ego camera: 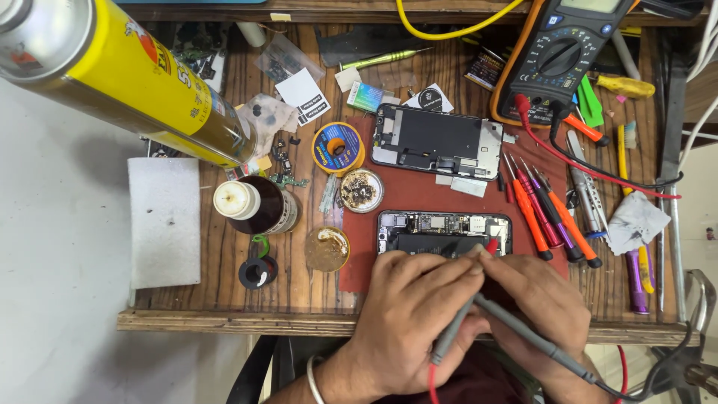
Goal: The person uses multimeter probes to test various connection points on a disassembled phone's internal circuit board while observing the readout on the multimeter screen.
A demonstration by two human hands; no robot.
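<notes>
Probing an opened phone on my cluttered wooden desk [224, 299]

My left hand [407, 322] and right hand [542, 307] each close a grip on a grey probe [523, 329], tips meeting over the opened phone [445, 233] on the red mat [419, 194]. My hands hide the phone's near edge; the multimeter [565, 56] and spray can [127, 82] are cut off at the top.
</notes>
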